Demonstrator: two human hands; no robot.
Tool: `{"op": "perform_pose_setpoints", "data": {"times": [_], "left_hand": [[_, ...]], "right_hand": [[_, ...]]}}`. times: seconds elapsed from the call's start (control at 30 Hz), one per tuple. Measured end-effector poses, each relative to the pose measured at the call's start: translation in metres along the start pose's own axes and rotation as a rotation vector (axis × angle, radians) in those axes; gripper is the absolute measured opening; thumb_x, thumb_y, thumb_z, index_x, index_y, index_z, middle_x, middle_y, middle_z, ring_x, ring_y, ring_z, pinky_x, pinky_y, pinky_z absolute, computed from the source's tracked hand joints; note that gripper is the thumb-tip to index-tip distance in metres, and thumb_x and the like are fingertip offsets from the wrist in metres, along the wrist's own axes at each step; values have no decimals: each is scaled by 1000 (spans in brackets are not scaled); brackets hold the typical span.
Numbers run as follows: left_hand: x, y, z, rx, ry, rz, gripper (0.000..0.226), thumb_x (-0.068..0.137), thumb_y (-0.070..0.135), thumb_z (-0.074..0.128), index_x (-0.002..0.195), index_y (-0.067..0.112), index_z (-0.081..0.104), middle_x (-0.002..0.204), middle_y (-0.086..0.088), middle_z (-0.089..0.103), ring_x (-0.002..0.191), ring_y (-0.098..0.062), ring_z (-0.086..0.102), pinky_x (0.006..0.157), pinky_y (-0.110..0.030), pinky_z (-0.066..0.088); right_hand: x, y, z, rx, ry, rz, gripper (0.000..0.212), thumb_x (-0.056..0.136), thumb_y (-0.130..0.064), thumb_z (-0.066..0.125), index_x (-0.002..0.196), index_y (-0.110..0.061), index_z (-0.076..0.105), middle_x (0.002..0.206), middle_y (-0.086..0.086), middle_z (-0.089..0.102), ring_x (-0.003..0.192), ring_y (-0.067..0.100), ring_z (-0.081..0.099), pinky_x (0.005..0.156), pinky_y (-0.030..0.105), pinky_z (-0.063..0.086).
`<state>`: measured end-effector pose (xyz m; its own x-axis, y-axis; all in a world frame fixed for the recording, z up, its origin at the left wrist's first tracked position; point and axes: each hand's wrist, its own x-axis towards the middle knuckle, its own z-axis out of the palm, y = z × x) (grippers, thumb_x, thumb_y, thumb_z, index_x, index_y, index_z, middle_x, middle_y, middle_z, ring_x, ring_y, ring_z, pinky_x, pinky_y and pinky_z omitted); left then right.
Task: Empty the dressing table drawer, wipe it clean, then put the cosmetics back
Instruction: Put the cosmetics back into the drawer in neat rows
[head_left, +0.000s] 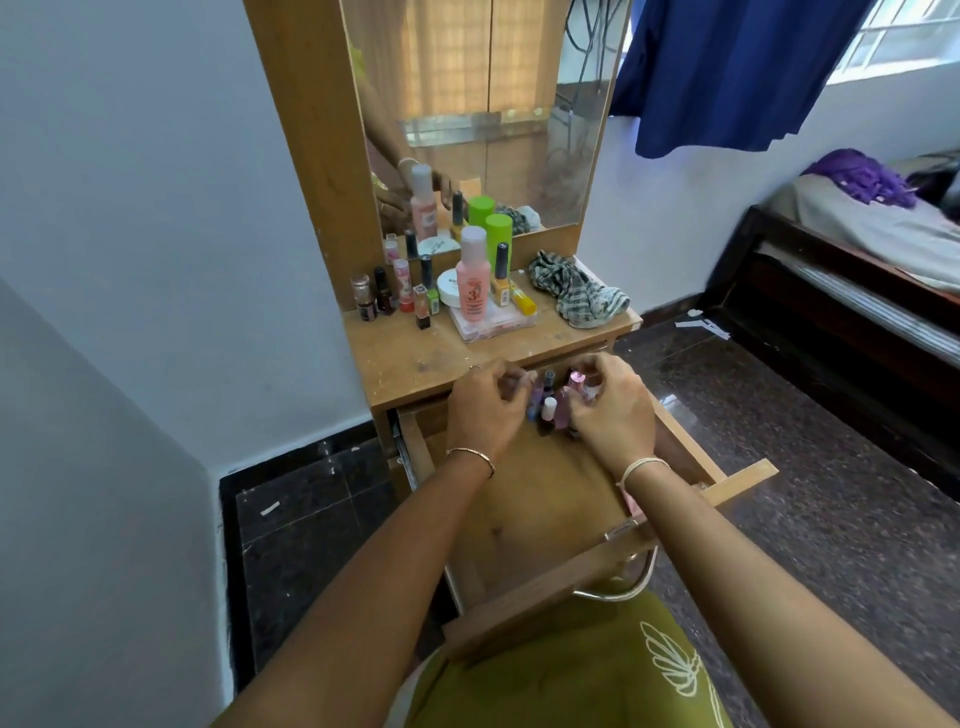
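The drawer (545, 499) of the dressing table is pulled fully out over a dark speckled floor (779, 426), its wooden bottom bare along the near edge and middle. At its far edge, just under the tabletop (415, 358), stands a tight cluster of small bottles (549, 408). The left hand (485, 410) and right hand (609, 410) close in on the cluster from its 2 sides, fingers curled round the bottles; motion blur hides which bottle each finger touches.

On the tabletop's back edge, below the mirror (478, 104), more cosmetics stand: a pink bottle (472, 283) on a flat box (496, 323), a white jar (450, 289), a green tube (498, 231), and a row of little vials (387, 293) toward the back left corner. A striped cloth (576, 291) lies crumpled at the back right corner.

A white wall (130, 208) fills the left. On the right are a blue curtain (727, 67) and a bed (857, 234).
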<state>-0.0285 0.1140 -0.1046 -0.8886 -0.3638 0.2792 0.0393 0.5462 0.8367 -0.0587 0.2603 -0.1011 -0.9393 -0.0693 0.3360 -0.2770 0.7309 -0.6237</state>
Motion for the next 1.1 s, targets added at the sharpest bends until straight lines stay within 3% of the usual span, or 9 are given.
{"op": "perform_pose_setpoints", "data": {"times": [0.2,0.33,0.4,0.5,0.63,0.7,0.83,0.97,1.1], "left_hand": [[19,1,-59,25,183,57,10,85,25,67,91,17,66,78,2,65,70,-12,59,65,-31,54],[45,-14,-93,67,298,13,18,83,20,67,101,16,66,101,-5,64,91,-20,59,79,-29,51],[58,-26,-106,124,286,-50,30,85,18,66,114,16,63,117,-8,57,103,-22,56,90,-27,47],[76,-41,-119,187,238,-122,43,87,14,64,128,19,55,128,-8,47,112,-23,53,94,-23,41],[94,-52,-123,226,184,-145,53,87,12,65,137,20,47,133,-10,43,117,-26,51,102,-28,41],[102,-57,-123,217,174,-144,54,87,11,64,137,20,47,131,-11,44,116,-26,51,103,-28,40],[111,-64,-119,211,186,-128,44,87,14,65,130,20,56,125,-10,50,111,-26,55,99,-28,43],[116,-67,-118,184,194,-103,37,83,12,68,118,22,59,119,-9,57,105,-27,59,96,-34,49],[117,-67,-118,203,196,-82,28,86,8,64,110,18,54,109,-6,64,99,-24,61,82,-28,48]], "right_hand": [[11,-71,22,47,-1,-200,20,83,-18,63,103,-18,61,101,-3,64,91,14,58,78,28,47],[27,-109,46,-6,-60,-307,28,86,-17,57,114,-18,60,107,1,64,96,21,61,78,34,49],[36,-124,56,-33,-161,-351,39,88,-12,54,127,-16,54,123,3,60,106,24,59,85,36,47],[50,-137,73,-138,-313,-356,62,86,-5,56,145,-14,37,148,1,38,124,25,49,93,39,48],[65,-139,92,-305,-407,-338,99,71,-6,78,151,-16,21,149,1,25,116,30,54,82,41,53],[69,-139,96,-365,-420,-343,105,68,-9,82,151,-14,19,147,4,24,113,31,56,81,41,52],[69,-142,98,-409,-382,-350,92,76,-1,74,151,-11,20,142,8,32,111,31,57,81,39,50],[68,-146,96,-398,-295,-377,59,84,3,61,137,-11,38,129,10,46,105,31,59,74,36,49],[66,-143,98,-371,-274,-406,46,88,3,52,131,-10,40,116,11,55,100,32,60,72,38,48]]}}
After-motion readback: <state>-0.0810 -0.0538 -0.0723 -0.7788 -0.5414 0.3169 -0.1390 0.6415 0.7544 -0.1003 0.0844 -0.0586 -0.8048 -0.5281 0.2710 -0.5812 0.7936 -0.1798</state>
